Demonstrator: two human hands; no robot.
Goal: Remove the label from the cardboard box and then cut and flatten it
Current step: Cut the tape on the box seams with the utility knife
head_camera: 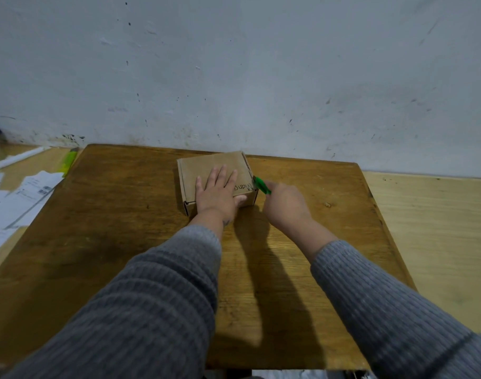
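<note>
The closed cardboard box (206, 170) sits far-centre on the worktop (124, 242), with partly covered handwriting. Left hand (217, 192) presses flat on it; right hand (284, 205) grips a green cutter (262, 185) at its right edge.

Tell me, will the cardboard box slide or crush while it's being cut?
The cardboard box probably slides easily: small, likely light, on smooth wood. The left hand pressing flat on top should pin it. The closed lid likely flexes but holds.
</note>
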